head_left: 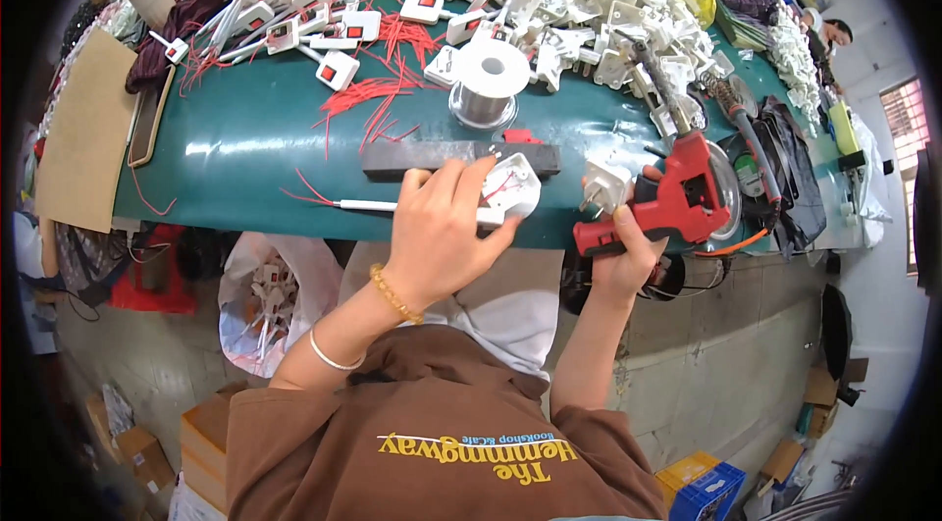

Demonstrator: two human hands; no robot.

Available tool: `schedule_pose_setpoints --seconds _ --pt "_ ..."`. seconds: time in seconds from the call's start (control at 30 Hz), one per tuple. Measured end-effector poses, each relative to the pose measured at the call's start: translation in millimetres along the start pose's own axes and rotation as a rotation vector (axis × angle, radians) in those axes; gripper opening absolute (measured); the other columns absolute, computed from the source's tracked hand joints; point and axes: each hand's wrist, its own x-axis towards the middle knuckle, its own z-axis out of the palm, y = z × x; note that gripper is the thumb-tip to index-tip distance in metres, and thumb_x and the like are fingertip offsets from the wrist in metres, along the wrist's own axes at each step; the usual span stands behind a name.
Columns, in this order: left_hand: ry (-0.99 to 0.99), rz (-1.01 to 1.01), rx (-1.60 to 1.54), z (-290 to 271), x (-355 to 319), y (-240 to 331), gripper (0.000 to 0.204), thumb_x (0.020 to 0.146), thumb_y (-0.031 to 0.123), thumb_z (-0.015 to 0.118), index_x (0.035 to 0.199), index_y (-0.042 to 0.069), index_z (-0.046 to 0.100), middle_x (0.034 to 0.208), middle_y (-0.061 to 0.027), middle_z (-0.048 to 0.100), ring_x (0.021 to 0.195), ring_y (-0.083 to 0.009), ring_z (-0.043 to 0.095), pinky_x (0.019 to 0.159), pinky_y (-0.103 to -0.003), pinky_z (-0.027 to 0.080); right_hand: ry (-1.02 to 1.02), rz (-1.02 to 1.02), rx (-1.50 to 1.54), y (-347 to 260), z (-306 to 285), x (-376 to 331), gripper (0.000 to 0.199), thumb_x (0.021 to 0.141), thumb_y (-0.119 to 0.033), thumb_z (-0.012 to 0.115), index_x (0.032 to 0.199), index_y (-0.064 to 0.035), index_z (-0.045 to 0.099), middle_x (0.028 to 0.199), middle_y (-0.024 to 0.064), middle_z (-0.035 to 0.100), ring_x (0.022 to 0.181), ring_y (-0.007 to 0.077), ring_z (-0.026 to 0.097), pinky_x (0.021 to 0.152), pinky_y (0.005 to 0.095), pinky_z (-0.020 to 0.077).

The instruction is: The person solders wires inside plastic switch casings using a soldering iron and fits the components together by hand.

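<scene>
My left hand is closed on a white plastic housing, whose open side shows thin red wires inside. A white cable runs left from under the fingers and ends in two red wires. A dark bar lies just beyond this hand on the table. My right hand grips a red soldering gun, its long tip pointing away from me. Close to that hand's thumb is a white plug piece with metal prongs; whether the fingers also hold it I cannot tell.
A solder spool stands on the green table. Loose red wires, switch housings with cables and a heap of white plastic shells lie behind. A soldering iron is at right. A plastic bag hangs below the edge.
</scene>
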Motion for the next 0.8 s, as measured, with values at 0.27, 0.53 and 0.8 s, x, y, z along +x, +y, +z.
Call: schedule_pose_setpoints --seconds 0.27,0.53,0.8 --pt "0.160 -0.132 -0.285 -52.1 18.8 9.0 0.043 0.066 0.011 0.072 0.106 0.002 0.060 0.084 -0.0093 0.058 0.067 -0.0215 0.057 0.059 -0.030 0.045 0.035 -0.018 -0.088 3.0 4.4 4.2 0.057 0.074 0.005 0.065 0.127 0.0042 0.043 0.091 0.0112 0.061 0.087 0.0182 0.058 0.088 0.0344 0.0443" --pt "-0.308 -0.779 -0.272 -134.8 -162.6 -105.4 0.036 0.071 0.016 0.071 0.101 -0.001 0.061 0.082 -0.0098 0.060 0.068 -0.0178 0.055 0.065 -0.029 0.046 -0.221 -0.328 -0.582 7.7 48.9 -16.0 0.052 0.079 0.010 0.062 0.125 0.0089 0.039 0.085 0.0129 0.062 0.094 0.0268 0.062 0.092 0.0423 0.0440" --pt "0.283 -1.382 0.178 -67.9 -361.8 -239.9 0.052 0.081 0.031 0.064 0.112 -0.011 0.059 0.111 -0.0261 0.063 0.107 -0.0345 0.059 0.093 -0.042 0.044 -0.383 -0.330 -1.303 26.9 36.2 -25.8 0.017 0.085 -0.002 0.061 0.102 0.0000 0.058 0.108 0.0152 0.060 0.107 0.0246 0.057 0.096 0.0395 0.0418"
